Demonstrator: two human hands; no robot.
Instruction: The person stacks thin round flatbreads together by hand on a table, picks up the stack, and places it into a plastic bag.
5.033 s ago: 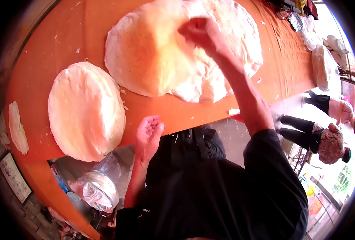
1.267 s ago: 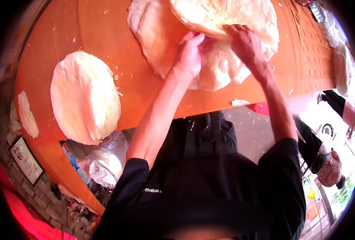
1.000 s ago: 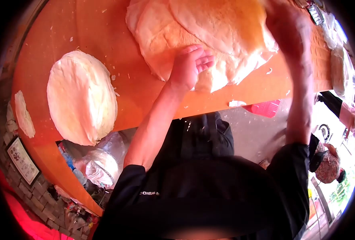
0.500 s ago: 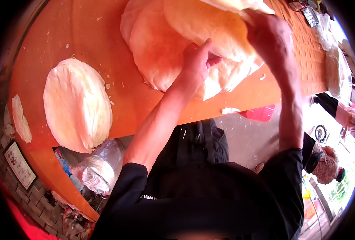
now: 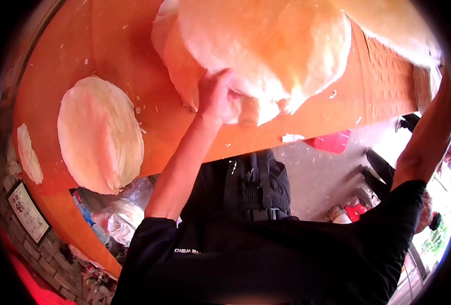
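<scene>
A broad, soft cream-coloured sheet, like fibre wadding (image 5: 266,46), lies in layers on the orange table. My left hand (image 5: 216,96) is closed on its near edge, fingers curled into the folds. Far to the right, my right arm stretches out, and my right hand (image 5: 445,76) is mostly lost in the dark rim of the view. Another cream wadding sheet (image 5: 398,28) is drawn out from the top right to that hand, which appears closed on its corner; the fingertips are hidden. A separate oval wadding piece (image 5: 100,134) lies flat on the left, touched by neither hand.
A thin scrap (image 5: 29,155) and small flecks lie on the orange table (image 5: 149,145). Below its edge are a red plastic basket (image 5: 332,142) and clear plastic bags (image 5: 123,218). A framed sheet (image 5: 28,211) hangs by the bricks. Another person's legs (image 5: 380,170) show at right.
My right hand has swung far to the right, and an upper wadding sheet has moved with it. My left hand has shifted left and nearer me, onto the pile's near edge.
</scene>
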